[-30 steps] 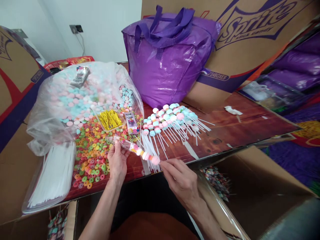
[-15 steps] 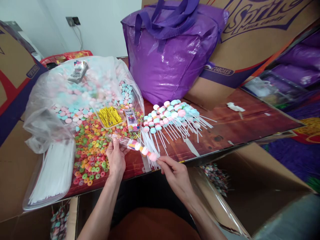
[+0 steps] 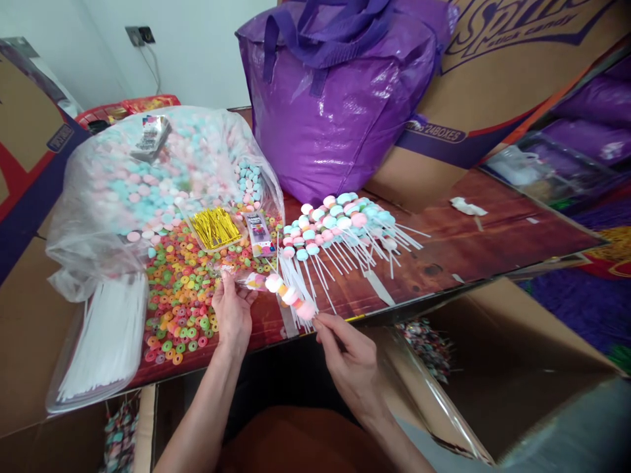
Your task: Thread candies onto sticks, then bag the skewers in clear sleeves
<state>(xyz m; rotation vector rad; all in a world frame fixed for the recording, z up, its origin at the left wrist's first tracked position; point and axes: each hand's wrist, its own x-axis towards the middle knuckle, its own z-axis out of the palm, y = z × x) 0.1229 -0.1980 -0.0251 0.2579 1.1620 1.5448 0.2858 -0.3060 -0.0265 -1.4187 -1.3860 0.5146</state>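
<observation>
My left hand pinches a small clear plastic bag with a coloured print, above the ring candies. Thumb and fingers of my right hand grip the lower end of a candy skewer, strung with pink and white marshmallows and orange pieces between them. The skewer's far end meets the bag's mouth; how far it reaches inside cannot be made out. Just beyond lies a pile of similar candy skewers, their white sticks pointing toward me. Loose ring-shaped gummies spread beside my left hand.
Gold twist ties fill a small tray beside a printed packet. White sticks lie in a tray at left, below a large clear bag of marshmallows. A purple bag stands behind. Open cardboard boxes sit below the table edge.
The candy skewer has shifted slightly right and tilts more steeply, with more of it outside the small bag. My right hand has moved a little right and down. The view has shifted slightly.
</observation>
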